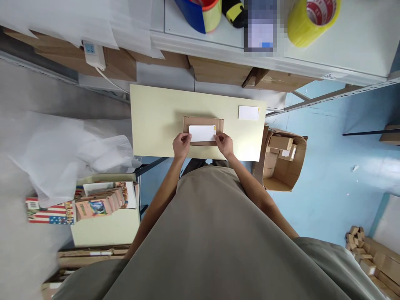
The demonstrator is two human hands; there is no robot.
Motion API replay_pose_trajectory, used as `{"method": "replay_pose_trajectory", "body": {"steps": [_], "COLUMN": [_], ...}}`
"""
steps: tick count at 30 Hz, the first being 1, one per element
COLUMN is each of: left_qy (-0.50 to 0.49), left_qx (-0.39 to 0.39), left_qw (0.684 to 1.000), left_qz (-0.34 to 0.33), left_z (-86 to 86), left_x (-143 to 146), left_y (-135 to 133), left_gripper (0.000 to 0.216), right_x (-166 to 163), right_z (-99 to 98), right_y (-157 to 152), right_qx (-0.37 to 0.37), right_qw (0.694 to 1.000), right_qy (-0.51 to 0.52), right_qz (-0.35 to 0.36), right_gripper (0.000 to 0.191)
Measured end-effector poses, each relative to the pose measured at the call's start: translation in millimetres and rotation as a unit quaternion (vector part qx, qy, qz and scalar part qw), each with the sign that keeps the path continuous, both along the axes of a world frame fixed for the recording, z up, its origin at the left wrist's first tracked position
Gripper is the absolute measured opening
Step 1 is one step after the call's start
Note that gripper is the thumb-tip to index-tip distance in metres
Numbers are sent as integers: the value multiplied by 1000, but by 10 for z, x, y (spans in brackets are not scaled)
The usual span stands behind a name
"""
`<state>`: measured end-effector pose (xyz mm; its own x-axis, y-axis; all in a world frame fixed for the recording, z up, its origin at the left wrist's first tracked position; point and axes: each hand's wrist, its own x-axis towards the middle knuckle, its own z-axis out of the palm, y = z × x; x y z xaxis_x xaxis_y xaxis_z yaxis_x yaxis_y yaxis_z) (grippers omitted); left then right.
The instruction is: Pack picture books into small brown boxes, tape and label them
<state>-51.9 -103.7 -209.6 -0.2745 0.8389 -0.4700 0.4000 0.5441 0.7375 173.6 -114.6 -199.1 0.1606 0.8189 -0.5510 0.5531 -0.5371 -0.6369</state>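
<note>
A white card (201,133) lies on a flat brown cardboard piece (203,121) at the near middle of the pale yellow surface (156,121). The left hand (181,144) pinches the card's left edge; the right hand (224,144) pinches its right edge. A second white card (248,112) lies well apart, far right.
</note>
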Motion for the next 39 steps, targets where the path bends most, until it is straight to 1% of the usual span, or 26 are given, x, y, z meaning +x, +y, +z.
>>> {"method": "replay_pose_trajectory", "body": {"steps": [13,26,30,33,36,39], "left_qy": [28,48,59,64,64,71], "left_qx": [-12,-37,-35,-33,-33,-36], "left_qw": [1000,998,998,997,997,997], "left_qz": [-2,-10,-11,-11,-12,-13], "left_z": [-146,-46,-35,-30,-26,-23], "left_x": [9,7,24,32,37,41], "left_y": [76,113,111,108,108,113], "left_gripper": [22,23,23,22,22,22], "right_x": [-104,-135,-123,-115,-126,-155], "right_z": [59,126,137,165,194,192], "right_y": [77,108,128,116,108,195], "right_qx": [-39,-46,-51,-62,-78,-84], "right_qw": [995,991,988,985,977,971], "right_qy": [-90,-124,-135,-142,-152,-153], "right_qz": [15,37,47,72,126,165], "right_gripper": [27,28,25,22,19,18]}}
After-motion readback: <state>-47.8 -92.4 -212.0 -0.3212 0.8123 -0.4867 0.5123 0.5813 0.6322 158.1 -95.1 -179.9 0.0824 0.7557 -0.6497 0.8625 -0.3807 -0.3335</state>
